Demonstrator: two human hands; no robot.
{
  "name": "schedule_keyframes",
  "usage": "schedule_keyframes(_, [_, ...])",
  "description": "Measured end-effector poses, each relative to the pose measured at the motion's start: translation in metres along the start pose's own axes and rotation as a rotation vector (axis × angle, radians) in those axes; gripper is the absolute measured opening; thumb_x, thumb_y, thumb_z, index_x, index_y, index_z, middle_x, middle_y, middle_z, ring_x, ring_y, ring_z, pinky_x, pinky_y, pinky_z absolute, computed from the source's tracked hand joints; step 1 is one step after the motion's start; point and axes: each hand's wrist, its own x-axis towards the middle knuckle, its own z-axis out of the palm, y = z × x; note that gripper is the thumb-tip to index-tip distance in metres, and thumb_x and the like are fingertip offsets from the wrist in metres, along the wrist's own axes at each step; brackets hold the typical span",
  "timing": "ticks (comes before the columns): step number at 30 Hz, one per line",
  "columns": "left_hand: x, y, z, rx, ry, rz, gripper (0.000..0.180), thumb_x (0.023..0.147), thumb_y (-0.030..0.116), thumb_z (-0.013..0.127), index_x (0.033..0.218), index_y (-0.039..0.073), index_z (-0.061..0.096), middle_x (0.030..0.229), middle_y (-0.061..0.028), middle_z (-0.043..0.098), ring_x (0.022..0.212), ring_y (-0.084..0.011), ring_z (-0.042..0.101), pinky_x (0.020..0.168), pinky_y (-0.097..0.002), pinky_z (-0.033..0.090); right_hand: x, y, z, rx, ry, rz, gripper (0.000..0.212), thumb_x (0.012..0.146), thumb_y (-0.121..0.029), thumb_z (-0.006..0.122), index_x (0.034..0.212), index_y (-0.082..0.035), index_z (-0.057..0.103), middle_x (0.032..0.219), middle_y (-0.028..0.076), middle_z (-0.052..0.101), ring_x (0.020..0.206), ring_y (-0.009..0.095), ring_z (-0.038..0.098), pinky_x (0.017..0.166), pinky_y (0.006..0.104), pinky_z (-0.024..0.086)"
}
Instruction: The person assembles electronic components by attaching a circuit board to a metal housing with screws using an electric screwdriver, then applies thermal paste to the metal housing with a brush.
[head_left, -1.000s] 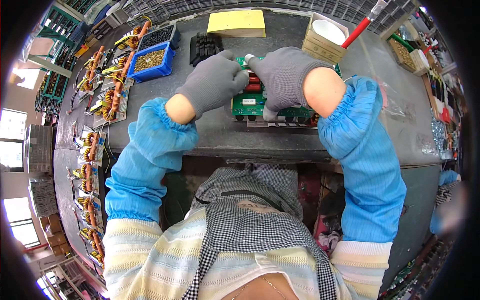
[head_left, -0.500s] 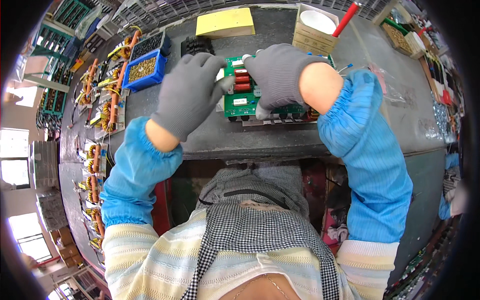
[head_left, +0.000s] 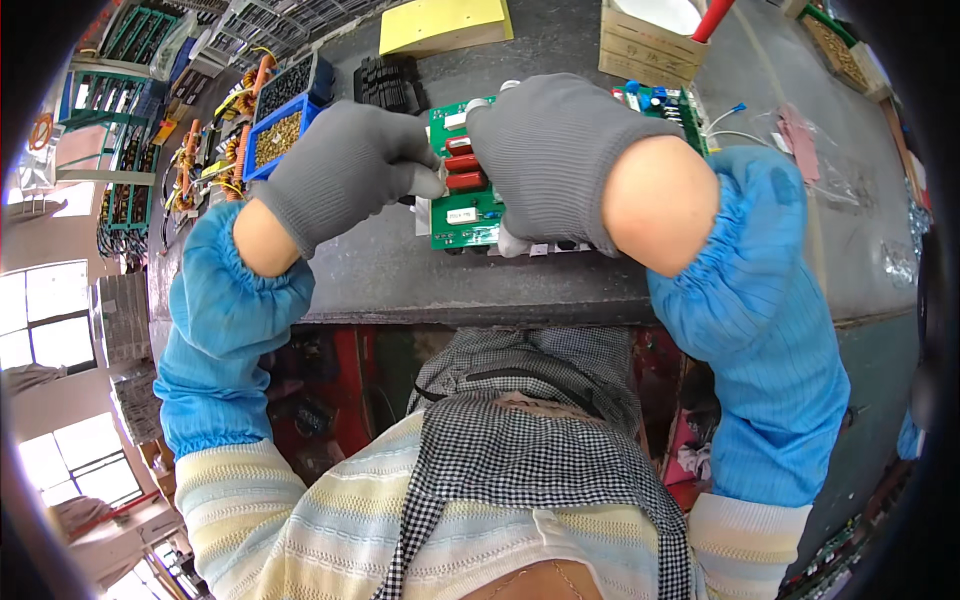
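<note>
A green circuit board [head_left: 462, 235] carrying red block-shaped components [head_left: 464, 181] and white ones lies on the dark bench in front of me. My right hand [head_left: 565, 160], in a grey glove, spans the board from above, fingers at its far edge and thumb at its near edge, and covers much of its middle. At the board's left edge, beside the red components, my gloved left hand [head_left: 350, 170] has thumb and fingertips drawn together. Whatever is between those fingertips is hidden. Blue and dark parts show at the board's far right end, beyond my right hand.
A blue bin [head_left: 278, 140] of small brass-coloured parts and a dark bin [head_left: 293, 85] stand to the left. Black parts [head_left: 388, 85] and a yellow block [head_left: 445, 25] sit behind the board. Back right are a cardboard box [head_left: 650, 45], a red rod [head_left: 713, 18] and a white wire [head_left: 750, 137].
My left hand has moved slightly left, its thumb and fingers closing together at the board's left edge. My right hand stays over the board. The whole view has shifted a little.
</note>
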Motion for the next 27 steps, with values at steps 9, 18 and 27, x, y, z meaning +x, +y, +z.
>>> schedule_keyframes(9, [-0.023,-0.044,0.056,-0.480,0.333,0.170,0.027,0.090,0.015,0.077,0.112,0.000,0.072,0.082,0.0002,0.067,0.069,-0.0026,0.055,0.062,-0.0228,0.048,0.000,0.001,0.008,-0.096,0.042,0.006,0.073,0.063,-0.042,0.089,0.113,0.004,0.061,0.105,0.022,0.069,0.101,0.038,0.069,0.087,0.0443,0.055])
schedule_keyframes(18, [-0.032,-0.090,0.085,-0.430,0.592,0.297,0.031,0.094,0.008,0.069,0.124,0.002,0.066,0.103,-0.0097,0.073,0.097,-0.0159,0.069,0.082,-0.0297,0.054,-0.007,-0.006,0.002,-0.091,0.018,0.036,0.100,0.059,-0.047,0.091,0.134,0.005,0.051,0.131,0.026,0.059,0.121,0.040,0.060,0.101,0.0421,0.050])
schedule_keyframes(27, [-0.009,-0.084,0.112,0.128,0.872,0.401,0.018,0.086,0.016,0.069,0.102,0.008,0.069,0.092,-0.0071,0.071,0.082,-0.0301,0.067,0.068,-0.0401,0.055,-0.006,-0.015,0.000,-0.125,0.043,0.048,0.100,0.061,-0.042,0.090,0.139,0.002,0.049,0.140,0.024,0.054,0.127,0.040,0.056,0.106,0.0416,0.047])
